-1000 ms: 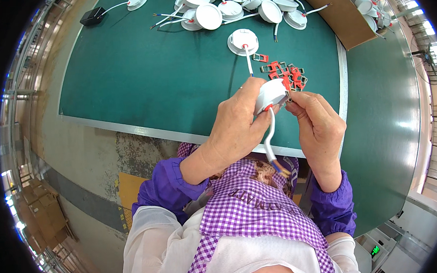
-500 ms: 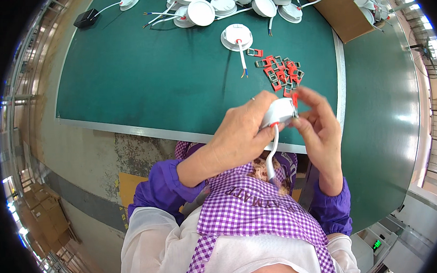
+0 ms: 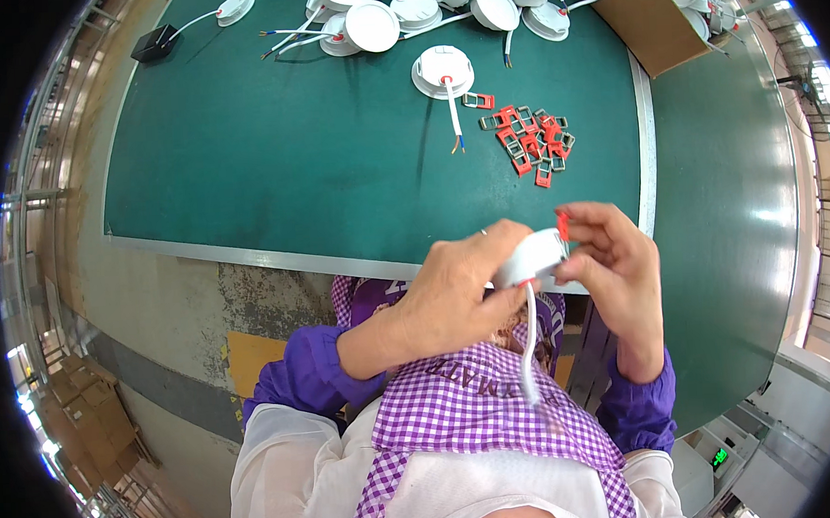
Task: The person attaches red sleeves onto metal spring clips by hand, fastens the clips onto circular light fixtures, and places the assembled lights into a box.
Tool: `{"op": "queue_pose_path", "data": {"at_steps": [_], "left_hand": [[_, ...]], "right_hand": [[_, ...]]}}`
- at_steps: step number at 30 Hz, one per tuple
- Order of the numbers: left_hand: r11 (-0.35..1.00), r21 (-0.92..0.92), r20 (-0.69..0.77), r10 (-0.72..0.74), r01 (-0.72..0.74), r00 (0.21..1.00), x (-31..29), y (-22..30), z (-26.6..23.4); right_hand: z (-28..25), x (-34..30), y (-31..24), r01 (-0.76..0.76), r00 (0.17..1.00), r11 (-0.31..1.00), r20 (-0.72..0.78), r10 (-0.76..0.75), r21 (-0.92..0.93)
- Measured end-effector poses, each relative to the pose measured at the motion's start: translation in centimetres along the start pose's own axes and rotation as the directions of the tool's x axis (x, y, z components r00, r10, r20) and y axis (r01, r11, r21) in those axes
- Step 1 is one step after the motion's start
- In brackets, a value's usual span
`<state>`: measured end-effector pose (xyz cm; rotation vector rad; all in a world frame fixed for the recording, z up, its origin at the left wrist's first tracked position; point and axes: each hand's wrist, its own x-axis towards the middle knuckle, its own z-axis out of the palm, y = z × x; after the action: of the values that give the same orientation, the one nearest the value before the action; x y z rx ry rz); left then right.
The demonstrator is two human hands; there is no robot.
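Note:
A round white downlight (image 3: 533, 257) with a white cable hanging from it is gripped in my left hand (image 3: 453, 285), just over the table's near edge. At its right side, my right hand (image 3: 619, 269) pinches a red and metal spring clip (image 3: 563, 227) between thumb and fingers, up against the lamp's rim. Whether the clip is seated there I cannot tell. Beyond my hands lies a loose pile of similar red clips (image 3: 530, 143), with one clip (image 3: 478, 101) apart from the rest. Another downlight (image 3: 444, 73) rests beside it, its cable toward me.
Several white downlights (image 3: 372, 26) with bare-ended cables crowd the far side of the green table (image 3: 244, 155). A cardboard box (image 3: 650, 26) stands at the far right, more lamps beyond it. A black block (image 3: 155, 44) wired to a small lamp (image 3: 235, 8) sits far left.
Both hands have come nearer to my body with the downlight and the clip. The lamp's cable swings below. The clip pile has not moved on the table.

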<state>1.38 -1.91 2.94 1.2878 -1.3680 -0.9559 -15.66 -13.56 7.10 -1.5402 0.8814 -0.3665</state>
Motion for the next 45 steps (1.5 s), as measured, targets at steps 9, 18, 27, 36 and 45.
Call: {"op": "queue_pose_path", "data": {"at_steps": [9, 18, 27, 36, 45], "left_hand": [[0.542, -0.717, 0.413, -0.178, 0.439, 0.893, -0.5, -3.8, -2.5], [0.693, -0.607, 0.092, -0.425, 0.390, 0.900, -1.3, -4.6, -1.9], [0.422, -0.882, -0.088, -0.584, 0.209, 0.807, -1.5, -3.0, -2.2], [0.310, -0.934, -0.060, -0.629, 0.179, 0.775, -1.3, -3.6, -1.8], [0.399, -0.903, -0.115, -0.577, 0.157, 0.808, -1.1, -3.2, -1.7]], "right_hand": [[-0.8, 2.7, 1.2, -0.135, 0.961, 0.990, 0.246, 0.122, 0.038], [2.6, 9.6, -0.4, 0.112, 0.990, 0.903, 0.121, -0.067, -0.414], [6.0, 17.6, 3.6, 0.264, 0.832, 0.330, 0.041, -0.553, -0.906], [5.3, 16.9, 2.3, 0.248, 0.892, 0.086, 0.193, -0.409, -0.965], [3.3, 7.7, 0.1, 0.249, 0.916, 0.844, -0.167, -0.364, -0.475]]}}
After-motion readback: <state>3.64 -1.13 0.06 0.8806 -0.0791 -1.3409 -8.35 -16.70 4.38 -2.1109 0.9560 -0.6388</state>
